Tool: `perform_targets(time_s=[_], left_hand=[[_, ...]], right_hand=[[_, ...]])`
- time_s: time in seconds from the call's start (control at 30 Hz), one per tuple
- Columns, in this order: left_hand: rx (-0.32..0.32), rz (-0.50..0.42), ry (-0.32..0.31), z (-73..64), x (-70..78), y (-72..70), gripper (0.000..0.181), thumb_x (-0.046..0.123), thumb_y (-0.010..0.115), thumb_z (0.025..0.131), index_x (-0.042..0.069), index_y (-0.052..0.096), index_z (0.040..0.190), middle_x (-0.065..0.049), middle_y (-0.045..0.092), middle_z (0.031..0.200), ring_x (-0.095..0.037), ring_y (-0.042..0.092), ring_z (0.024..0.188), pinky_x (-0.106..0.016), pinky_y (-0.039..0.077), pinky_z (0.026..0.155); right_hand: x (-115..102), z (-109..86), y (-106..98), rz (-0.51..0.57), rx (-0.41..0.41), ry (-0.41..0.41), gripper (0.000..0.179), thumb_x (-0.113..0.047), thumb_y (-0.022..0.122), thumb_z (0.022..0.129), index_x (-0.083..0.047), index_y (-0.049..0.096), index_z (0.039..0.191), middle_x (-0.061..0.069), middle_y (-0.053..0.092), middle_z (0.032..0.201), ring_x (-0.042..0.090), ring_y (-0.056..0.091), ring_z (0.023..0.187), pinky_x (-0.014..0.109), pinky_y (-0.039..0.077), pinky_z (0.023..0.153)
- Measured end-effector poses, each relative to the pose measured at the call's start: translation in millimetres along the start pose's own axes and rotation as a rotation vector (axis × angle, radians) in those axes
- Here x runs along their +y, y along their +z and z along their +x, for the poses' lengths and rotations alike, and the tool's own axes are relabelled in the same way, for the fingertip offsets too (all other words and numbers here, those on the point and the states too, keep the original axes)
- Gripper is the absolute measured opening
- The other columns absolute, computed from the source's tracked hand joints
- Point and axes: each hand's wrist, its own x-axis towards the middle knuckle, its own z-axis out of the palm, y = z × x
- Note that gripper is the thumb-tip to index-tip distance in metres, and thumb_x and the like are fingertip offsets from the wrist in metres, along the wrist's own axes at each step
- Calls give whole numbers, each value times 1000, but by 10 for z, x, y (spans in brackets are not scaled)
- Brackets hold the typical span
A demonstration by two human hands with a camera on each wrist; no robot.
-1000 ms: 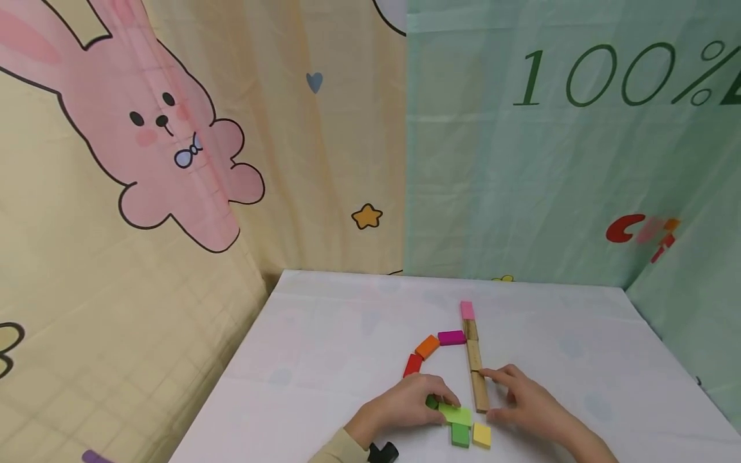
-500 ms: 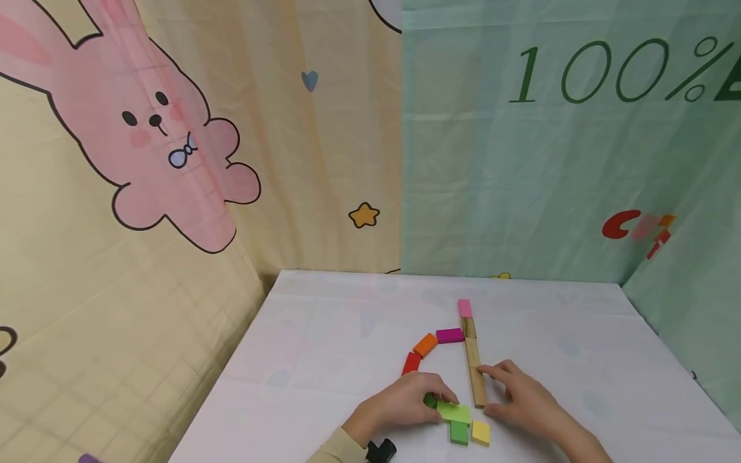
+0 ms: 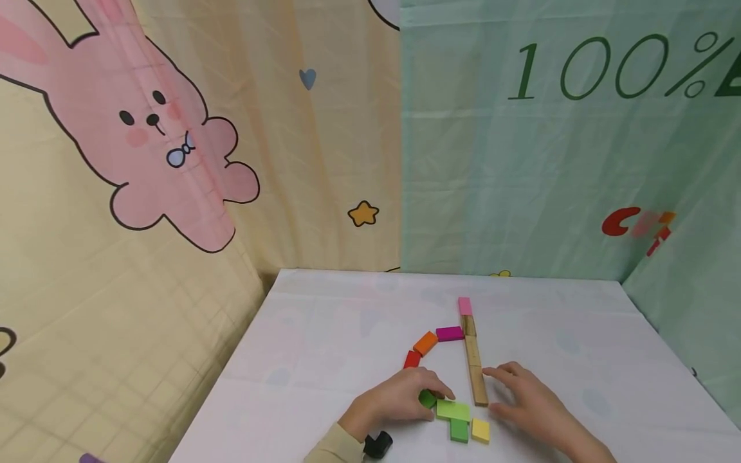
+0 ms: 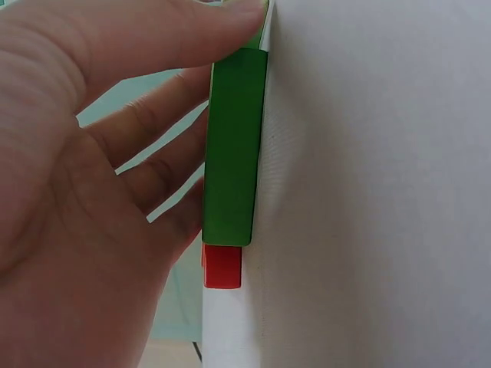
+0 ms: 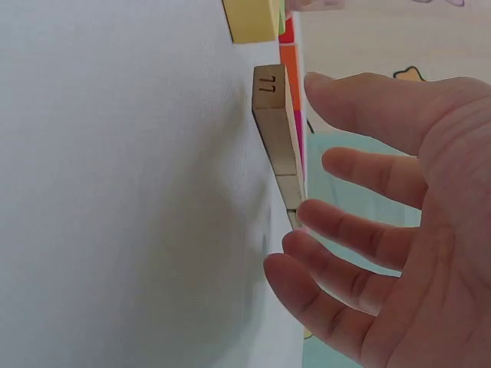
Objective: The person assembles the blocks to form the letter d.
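Over a dark green block (image 3: 427, 399) is my left hand (image 3: 396, 397), thumb and fingertips on either side of it. In the left wrist view the thumb lies across the upper end of this green block (image 4: 234, 149), the other fingers extended behind it. A light green block (image 3: 453, 410) lies just right of these fingertips. My right hand (image 3: 535, 402) stands beside the nearest wooden block (image 3: 478, 387), fingers spread and holding nothing. Its thumb and fingertips appear apart from the wooden blocks (image 5: 276, 138) in the right wrist view.
A green block (image 3: 459, 431) and a yellow block (image 3: 480, 431) lie nearest the person. Red (image 3: 412, 359), orange (image 3: 426, 344) and magenta (image 3: 449, 334) blocks curve toward the wooden row, topped by a pink block (image 3: 465, 306). Printed curtains (image 3: 324, 148) surround the white table (image 3: 324, 321).
My left hand has shifted slightly left, off the light green block, showing more of the dark green one. The right fingertips have drawn slightly away from the wooden row.
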Motion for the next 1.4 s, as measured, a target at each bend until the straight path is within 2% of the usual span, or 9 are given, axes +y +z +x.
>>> perform_targets(time_s=[0.2, 0.37, 0.53, 0.9, 1.07, 1.2, 1.4], left_hand=[[3, 11, 12, 7, -25, -3, 43, 16, 79, 89, 32, 70, 127, 25, 63, 108, 6, 54, 97, -18, 46, 89], [10, 13, 12, 25, -40, 3, 42, 17, 79, 89, 32, 70, 126, 25, 63, 109, 7, 54, 97, -17, 46, 89], [21, 18, 11, 37, -32, -15, 41, 19, 79, 89, 33, 70, 126, 26, 64, 106, 6, 53, 96, -17, 45, 87], [19, 28, 36, 22, -12, -20, 43, 28, 82, 86, 32, 70, 128, 25, 63, 111, 7, 53, 96, -15, 46, 84], [28, 26, 37, 36, -15, -16, 38, 26, 80, 88, 31, 71, 125, 25, 63, 109, 7, 53, 96, -15, 46, 84], [27, 12, 39, 40, -31, -5, 36, 24, 78, 90, 31, 71, 124, 25, 63, 109, 7, 54, 96, -15, 46, 84], [20, -8, 13, 14, -35, 30, 38, 23, 78, 90, 33, 70, 125, 25, 62, 109, 6, 53, 95, -17, 46, 84]], right_hand=[[-84, -46, -4, 71, -36, 25, 52, -35, 86, 77, -27, 68, 125, -12, 59, 104, 11, 53, 88, 32, 50, 73], [-85, -126, -15, 92, -92, -75, 45, -41, 82, 82, -25, 69, 122, -17, 60, 101, 7, 52, 85, 27, 48, 69], [-63, -177, -18, 100, -139, -174, 41, -49, 77, 84, -27, 71, 118, -20, 61, 101, 3, 51, 84, 28, 48, 70], [-161, -224, 45, 74, -151, -107, 44, -46, 85, 76, -25, 72, 113, -16, 56, 90, 5, 49, 78, 26, 47, 65], [-248, -224, 101, 10, -136, -44, 38, -49, 87, 72, -30, 72, 102, -15, 53, 86, 7, 49, 74, 26, 47, 64], [-296, -223, 138, -43, -120, -31, 34, -49, 87, 72, -31, 73, 97, -13, 50, 83, 8, 46, 70, 27, 41, 60], [-316, -238, 166, -39, -137, -16, 32, -50, 86, 72, -30, 74, 95, -13, 51, 85, 9, 45, 70, 27, 39, 59]])
